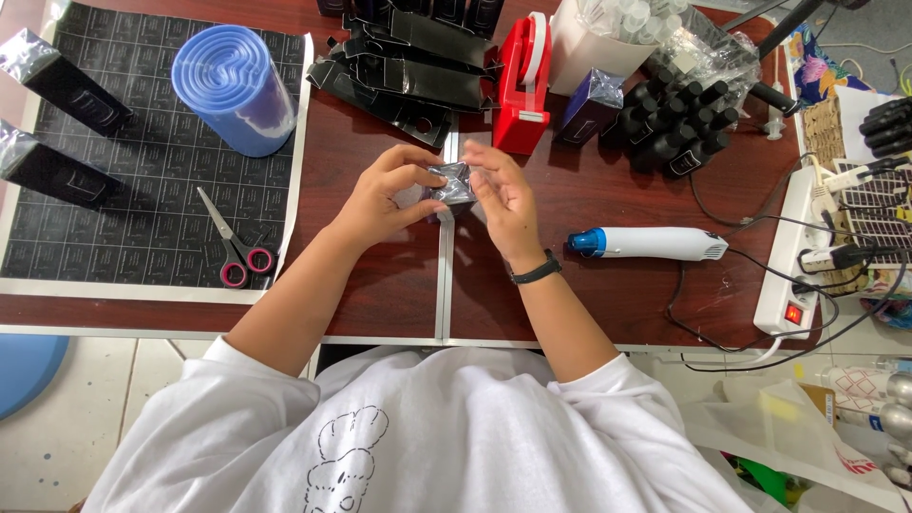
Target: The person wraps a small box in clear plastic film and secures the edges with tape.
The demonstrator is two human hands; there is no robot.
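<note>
Hands at the middle of a dark red table (pixel 380 294), over its metal seam. Left hand (pixel 385 195) and right hand (pixel 502 199) both clasp one small box (pixel 450 185) wrapped in clear shiny film, fingers curled on either side of it, holding it just above the tabletop. A black band (pixel 535 271) sits on the right wrist.

Near, to the right: a white heat gun (pixel 651 243) with a blue nozzle, lying flat, its cord running to a white power strip (pixel 793 266). Near, to the left: scissors (pixel 233 245) with pink handles, lying on a black cutting mat (pixel 142 171).

Farther back: a blue roll of film (pixel 233 87) on the mat, a red tape dispenser (pixel 522 85), a heap of flat black cartons (pixel 408 71), a cluster of small black bottles (pixel 679 123). At the far left edge, two wrapped black boxes (pixel 57 123).
</note>
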